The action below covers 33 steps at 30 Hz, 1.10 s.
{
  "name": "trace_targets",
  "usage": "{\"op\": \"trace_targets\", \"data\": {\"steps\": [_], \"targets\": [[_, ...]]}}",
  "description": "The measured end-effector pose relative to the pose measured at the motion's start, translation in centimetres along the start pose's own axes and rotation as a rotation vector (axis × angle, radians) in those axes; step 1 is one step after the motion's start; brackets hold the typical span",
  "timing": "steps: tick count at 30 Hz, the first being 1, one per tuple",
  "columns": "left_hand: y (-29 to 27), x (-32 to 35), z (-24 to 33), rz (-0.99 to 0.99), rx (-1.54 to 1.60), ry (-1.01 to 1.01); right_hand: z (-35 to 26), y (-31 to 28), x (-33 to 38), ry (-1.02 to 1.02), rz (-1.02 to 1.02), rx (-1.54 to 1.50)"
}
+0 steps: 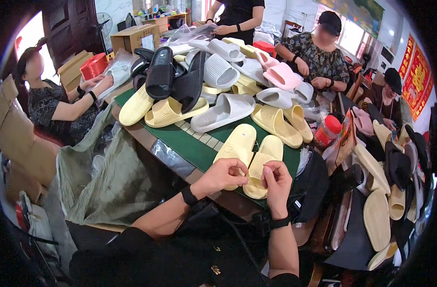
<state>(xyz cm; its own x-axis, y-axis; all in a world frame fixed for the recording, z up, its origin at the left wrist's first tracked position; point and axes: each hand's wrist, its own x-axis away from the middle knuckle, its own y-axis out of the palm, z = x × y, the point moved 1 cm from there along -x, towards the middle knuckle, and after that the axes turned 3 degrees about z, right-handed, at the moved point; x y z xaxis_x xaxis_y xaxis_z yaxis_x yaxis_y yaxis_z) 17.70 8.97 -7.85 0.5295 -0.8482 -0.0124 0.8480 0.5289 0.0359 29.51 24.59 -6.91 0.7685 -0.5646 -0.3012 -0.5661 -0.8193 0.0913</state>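
A pair of pale yellow slippers lies side by side before me on the green table mat (192, 150): the left slipper (240, 139) and the right slipper (270, 149). My left hand (223, 174) is over the heel end of the left one, thumb and fingers curled in a pinch. Over the right slipper's heel side, my right hand (277, 184) also pinches, its fingertips a short way from the left's. Whatever sits between the fingers is too small to make out. Both hands cover parts of the pair.
Beyond the pair rises a heap of black slippers (160, 71), grey slippers (224, 113) and pink slippers (282, 75). A red-lidded jar (327, 129) stands at the right. More slippers (376, 220) crowd that side. A large greenish sack (108, 177) hangs left. Several people work around the table.
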Motion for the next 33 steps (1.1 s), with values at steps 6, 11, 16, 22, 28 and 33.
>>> {"op": "trace_targets", "data": {"steps": [6, 11, 16, 22, 28, 33], "targets": [[0.4, 0.4, -0.7, 0.111, 0.085, 0.154, 0.6, -0.4, -0.1, -0.039, -0.013, 0.021], [0.3, 0.7, 0.7, 0.24, 0.058, 0.248, 0.9, -0.5, -0.2, 0.014, -0.048, -0.009], [0.1, 0.7, -0.9, 0.231, 0.049, 0.267, -0.2, 0.4, 0.1, 0.041, -0.074, 0.01], [0.4, 1.0, -2.9, 0.26, -0.121, 0.336, 0.8, 0.2, 0.0, 0.044, -0.12, 0.076], [0.5, 0.9, -3.5, 0.305, -0.316, 0.591, 0.8, 0.7, 0.2, -0.013, -0.166, 0.173], [0.5, 1.0, -3.2, 0.295, -0.371, 0.599, 0.7, 1.2, 0.0, -0.178, -0.26, 0.281]]}}
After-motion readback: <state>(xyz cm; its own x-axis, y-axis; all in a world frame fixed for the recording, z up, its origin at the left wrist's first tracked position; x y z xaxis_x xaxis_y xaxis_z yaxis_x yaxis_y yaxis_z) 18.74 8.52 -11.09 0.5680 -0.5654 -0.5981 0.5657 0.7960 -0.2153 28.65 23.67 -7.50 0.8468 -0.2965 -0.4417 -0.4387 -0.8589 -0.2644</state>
